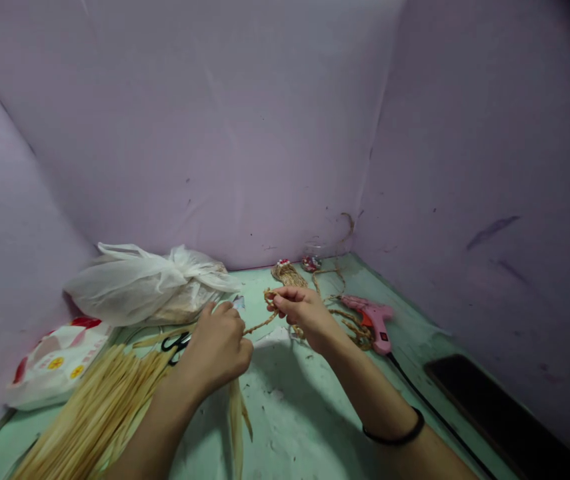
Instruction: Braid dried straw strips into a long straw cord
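Braided straw cord (259, 324) stretches between our 2 hands at the middle of the green tabletop (309, 413). Our right hand (301, 313) pinches its far end between thumb and fingertips; our left hand (217, 347) is curled closed around the near end, with loose strips hanging below it. At 9 o'clock lie black scissors (175, 345) and a straw bundle (89, 413) — at 10 o'clock a white plastic bag (139, 283). A pink glue gun (372, 320) rests at 3 o'clock.
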Tool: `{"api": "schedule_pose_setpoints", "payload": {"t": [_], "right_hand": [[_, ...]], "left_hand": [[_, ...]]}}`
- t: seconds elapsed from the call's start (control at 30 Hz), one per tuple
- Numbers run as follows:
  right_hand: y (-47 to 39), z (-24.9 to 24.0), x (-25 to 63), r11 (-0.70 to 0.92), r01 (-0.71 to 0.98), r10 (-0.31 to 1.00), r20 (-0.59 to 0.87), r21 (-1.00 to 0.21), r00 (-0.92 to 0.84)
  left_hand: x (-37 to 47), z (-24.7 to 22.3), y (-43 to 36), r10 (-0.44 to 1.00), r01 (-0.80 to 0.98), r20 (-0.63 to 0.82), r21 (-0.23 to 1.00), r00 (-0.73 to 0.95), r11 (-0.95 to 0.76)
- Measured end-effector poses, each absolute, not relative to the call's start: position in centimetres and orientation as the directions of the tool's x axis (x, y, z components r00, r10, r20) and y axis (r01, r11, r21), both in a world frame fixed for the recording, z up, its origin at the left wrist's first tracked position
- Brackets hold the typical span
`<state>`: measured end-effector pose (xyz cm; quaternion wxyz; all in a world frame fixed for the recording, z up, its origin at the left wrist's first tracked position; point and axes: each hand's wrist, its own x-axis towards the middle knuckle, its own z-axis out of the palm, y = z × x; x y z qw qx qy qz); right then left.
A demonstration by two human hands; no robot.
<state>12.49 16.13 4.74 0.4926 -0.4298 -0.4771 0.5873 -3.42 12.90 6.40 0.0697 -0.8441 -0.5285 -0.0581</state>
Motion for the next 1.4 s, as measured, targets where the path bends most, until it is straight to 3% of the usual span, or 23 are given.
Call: {"api": "schedule_pose_setpoints", "payload": {"t": [0.2,0.5,0.63,0.77,0.93,1.1,1.2,1.3,1.4], "right_hand": [[15.2,4.0,11.1,-0.117,-0.088,0.915,-0.073,-0.989,-0.396],[15.1,2.8,9.8,-0.080,-0.145,0.964,-0.039,-0.986,-0.263],[15.0,3.1,9.8,-0.034,-0.047,0.985,-0.025,-0.998,-0.172],[14.9,3.1,10.0,-0.055,0.028,0.968,-0.060,-0.998,-0.243],[14.9,3.2,10.6,-0.094,-0.049,0.935,-0.072,-0.994,-0.348],[14.6,3.8,11.1,-0.208,-0.115,0.898,-0.143,-0.971,-0.417],[14.7,4.0,11.1,-0.194,-0.063,0.900,-0.152,-0.979,-0.407],[15.2,3.3,11.1,-0.087,0.063,0.962,-0.100,-0.994,-0.254],[16.1,2.0,11.5,-0.017,0.164,0.993,-0.035,-0.986,-0.109]], "left_hand": [[-3.8,5.4,14.0,0.916,0.950,0.252,-0.080,0.313,-0.302],[-3.5,4.5,14.1,0.825,0.950,0.524,0.089,0.212,-0.301],[-3.6,4.0,14.3,0.812,0.949,0.559,0.134,0.166,-0.286],[-3.4,3.9,14.4,0.786,0.921,0.600,0.204,0.151,-0.332],[-3.0,3.7,14.4,0.804,0.833,0.584,0.385,0.114,-0.398],[-2.3,3.1,14.4,0.862,0.779,0.505,0.519,0.052,-0.351],[-2.5,2.9,14.6,0.856,0.783,0.512,0.501,0.075,-0.368],[-2.6,2.4,14.6,0.842,0.816,0.517,0.413,0.155,-0.404],[-2.1,1.8,14.3,0.884,0.861,0.416,0.348,0.212,-0.371]]}}
